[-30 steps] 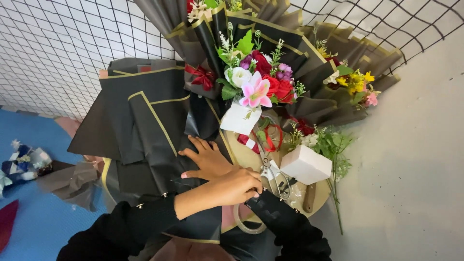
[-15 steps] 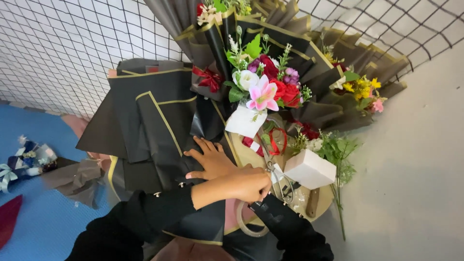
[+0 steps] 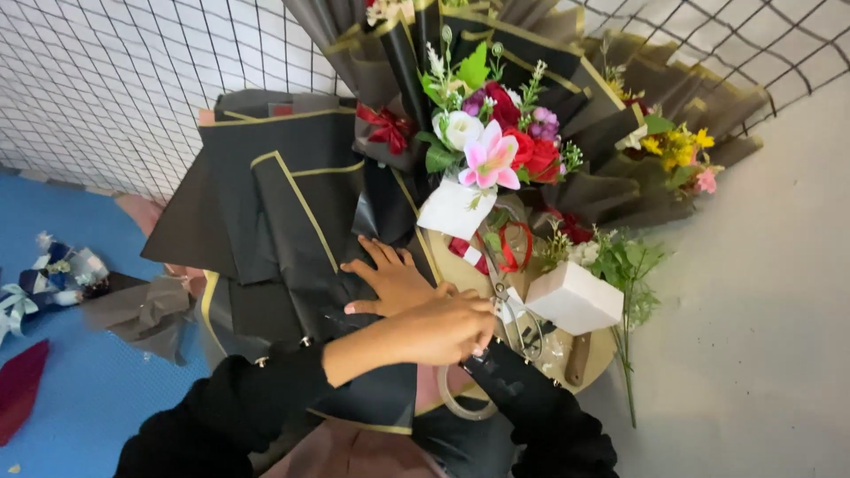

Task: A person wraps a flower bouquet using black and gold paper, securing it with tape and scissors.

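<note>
Hands crossed over black wrapping paper, among bouquets.

Left hand curled narrow, knuckles up, grip hidden, so cannot tell what, if anything, held; lying across right hand, spread flat, fingers wide, pressing glossy black paper with thin gold edging, folded in stiff angular sheets. Just beside: scissors, clear tape ring, white box. Above: bouquet of pink lily, red and white blooms in dark wrap, against wire grid.

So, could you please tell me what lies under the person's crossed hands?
Black gold-edged wrapping paper lies under the flat right hand. The left hand lies over it, hiding whatever its fingers hold.
</note>
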